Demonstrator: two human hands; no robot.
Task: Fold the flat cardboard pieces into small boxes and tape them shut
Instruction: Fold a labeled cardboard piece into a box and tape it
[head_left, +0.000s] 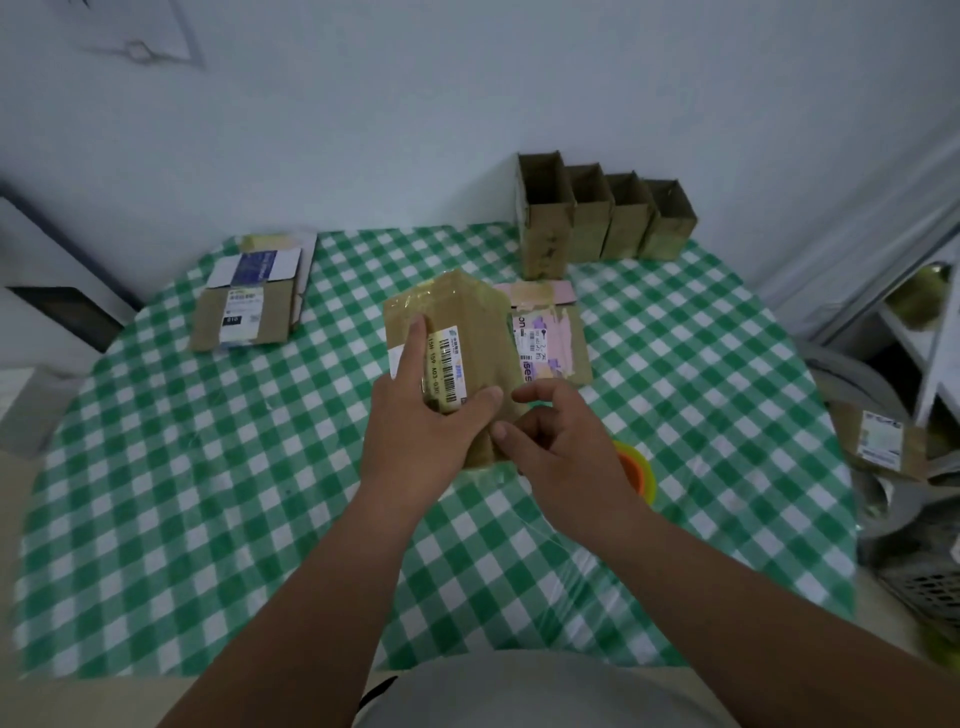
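A brown cardboard piece with a shipping label and glossy tape is held above the middle of the table. My left hand grips it from the left, with the fingers across the label and the thumb on its front. My right hand pinches its lower right edge. A strip of clear tape runs from the piece's lower end toward me. An orange and yellow tape roll lies just behind my right hand, partly hidden by it.
A flat pink-labelled cardboard piece lies behind the held one. A stack of flat pieces sits at the far left of the green checked table. Several open boxes line the wall. Clutter stands at the right.
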